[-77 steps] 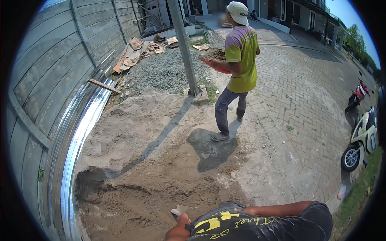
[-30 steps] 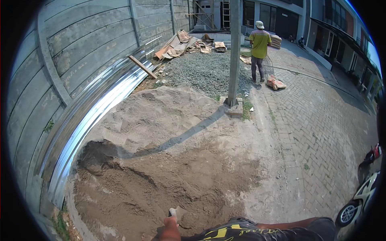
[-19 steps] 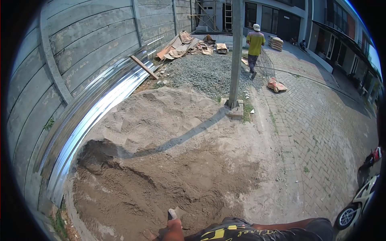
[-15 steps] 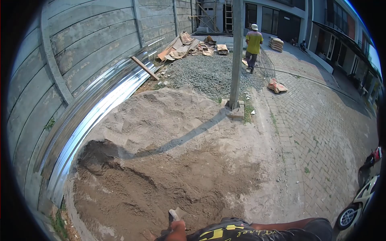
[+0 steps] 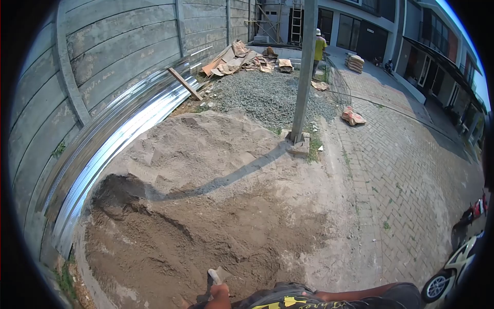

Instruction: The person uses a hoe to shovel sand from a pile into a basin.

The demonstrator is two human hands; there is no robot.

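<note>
My left hand [image 5: 219,291] is low in the head view, over damp brown sand [image 5: 206,242]. It looks closed around a pale, round-ended object [image 5: 214,277], perhaps a tool handle; its kind is unclear. A tan, flat-looking piece [image 5: 224,273] shows just beside it, against the sand. My right forearm [image 5: 355,292] lies along the bottom edge, across my dark printed shirt [image 5: 280,304]. The fingers of my right hand are hidden at the shirt.
A concrete post [image 5: 303,77] rises beyond the sand, with gravel [image 5: 267,98] behind. Metal sheets [image 5: 118,139] lean along the wall [image 5: 118,41]. Torn paper sacks [image 5: 239,59] are heaped farther back. Another person [image 5: 319,49] stands partly behind the post. A vehicle wheel [image 5: 436,287] is at lower right.
The other person has moved left and is now partly hidden by the post. My view has shifted slightly. My left hand still grips the pale-ended object, a little farther left in view.
</note>
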